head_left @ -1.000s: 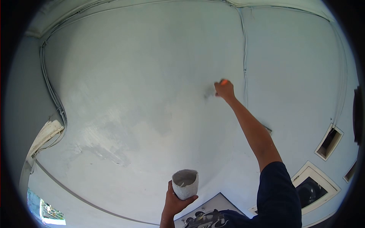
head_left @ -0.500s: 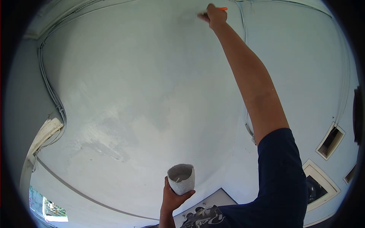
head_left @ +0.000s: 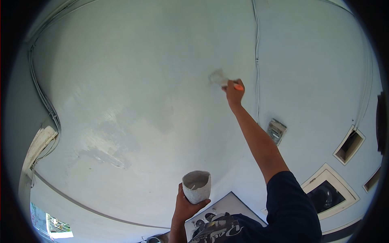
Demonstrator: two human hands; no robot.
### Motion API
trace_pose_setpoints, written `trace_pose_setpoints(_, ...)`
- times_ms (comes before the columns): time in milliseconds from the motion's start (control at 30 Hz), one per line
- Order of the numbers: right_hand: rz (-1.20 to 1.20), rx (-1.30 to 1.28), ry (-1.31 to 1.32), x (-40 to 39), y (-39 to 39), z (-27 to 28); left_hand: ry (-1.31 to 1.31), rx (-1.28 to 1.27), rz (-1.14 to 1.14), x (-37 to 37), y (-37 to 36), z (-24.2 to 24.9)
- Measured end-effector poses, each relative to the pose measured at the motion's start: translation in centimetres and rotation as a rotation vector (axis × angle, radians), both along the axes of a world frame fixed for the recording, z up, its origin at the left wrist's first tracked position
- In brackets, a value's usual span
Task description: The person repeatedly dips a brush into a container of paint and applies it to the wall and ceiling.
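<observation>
Presently, the right hand (head_left: 235, 93) grips a blurred, orange-handled paintbrush (head_left: 219, 77), its head at the pale grey-blue wall (head_left: 158, 81); actual contact cannot be confirmed. The left hand (head_left: 186, 207) clasps a rough, whitish, open-topped cup (head_left: 199, 194), pale grey inside, below the paintbrush. Beside the right forearm (head_left: 260, 141), a grey box-shaped fixture (head_left: 277, 131) is wall-mounted.

The brush handle (head_left: 239, 87) is orange, the cup (head_left: 198, 196) whitish, the wall (head_left: 178, 101) patchy grey, the shirt (head_left: 289, 204) navy.
</observation>
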State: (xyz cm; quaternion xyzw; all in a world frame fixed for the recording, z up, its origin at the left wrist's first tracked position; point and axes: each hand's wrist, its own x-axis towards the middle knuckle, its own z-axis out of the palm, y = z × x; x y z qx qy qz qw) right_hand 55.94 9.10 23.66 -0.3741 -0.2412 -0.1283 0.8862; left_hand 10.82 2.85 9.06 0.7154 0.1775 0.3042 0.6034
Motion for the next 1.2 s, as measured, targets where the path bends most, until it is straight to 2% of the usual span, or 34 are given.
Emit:
trace_pose_setpoints(33,0.030,-0.032,0.103,0.4,-1.0,-1.4,-0.004,-0.025,-0.018,-0.1,-0.1,0.2)
trace_pose_setpoints(67,0.032,-0.027,0.101,0.7,-2.4,-1.6,-0.006,-0.020,-0.017,-0.2,-0.1,0.2)
trace_pose_setpoints(133,-0.037,-0.356,0.150,1.3,-4.1,-0.4,-0.026,0.015,-0.024,-0.1,-0.1,0.1)
trace_pose_setpoints(167,-0.034,-0.351,0.148,0.9,-4.2,1.2,-0.028,0.020,-0.021,0.0,-0.1,-0.1)
trace_pose_setpoints(300,-0.025,-0.591,-0.049,0.0,-1.1,11.6,-0.008,0.015,0.005,-0.1,-0.3,0.0)
trace_pose_setpoints(400,-0.118,-0.699,-0.148,-2.8,1.9,21.2,-0.017,0.030,0.020,0.1,-0.4,-0.2)
trace_pose_setpoints(467,0.041,-0.486,-0.102,-6.3,0.0,26.6,-0.024,0.056,0.037,0.2,-0.4,0.0)
trace_pose_setpoints(533,0.245,-0.098,-0.103,-5.7,0.2,29.6,-0.009,0.023,0.051,0.1,-0.7,0.5)
trace_pose_setpoints(567,0.248,-0.098,-0.105,-6.4,-0.4,30.0,-0.010,0.023,0.054,0.2,-0.7,0.4)
trace_pose_setpoints(633,0.324,0.352,-0.265,-7.2,-0.9,30.0,-0.040,0.013,0.059,0.2,-0.4,-0.3)
trace_pose_setpoints(700,0.293,0.355,-0.316,-6.7,0.0,28.1,-0.033,0.008,0.068,0.2,-0.3,-0.8)
trace_pose_setpoints(767,0.212,0.097,-0.298,-5.5,1.6,24.5,-0.020,0.005,0.076,-0.1,-0.3,-0.8)
trace_pose_setpoints(833,-0.044,-0.073,-0.425,-4.6,1.7,19.7,-0.010,0.002,0.085,-0.2,-0.6,-0.3)
trace_pose_setpoints(900,-0.035,-0.019,-0.343,-4.7,1.4,14.8,-0.002,-0.001,0.081,-0.3,-0.3,-1.0)
trace_pose_setpoints(967,-0.147,-0.233,-0.311,-2.7,0.2,10.1,0.011,-0.005,0.072,-1.0,-0.4,-1.4)
trace_pose_setpoints(1000,-0.150,-0.242,-0.305,-2.1,-1.1,8.6,0.012,0.008,0.072,-1.3,-0.5,-1.3)
trace_pose_setpoints(1067,-0.028,-0.468,-0.048,-0.9,-3.5,6.7,0.003,0.030,0.069,-1.6,-0.9,-0.7)
trace_pose_setpoints(1100,-0.030,-0.473,-0.052,-0.2,-4.2,6.3,-0.001,0.025,0.068,-1.7,-1.1,-0.7)
trace_pose_setpoints(1167,-0.232,-0.905,-0.138,1.1,-4.5,5.5,-0.034,-0.027,0.066,-1.9,-1.2,-0.8)
trace_pose_setpoints(1200,-0.273,-0.929,-0.194,1.4,-3.7,5.3,-0.034,-0.032,0.065,-2.0,-1.1,-0.9)
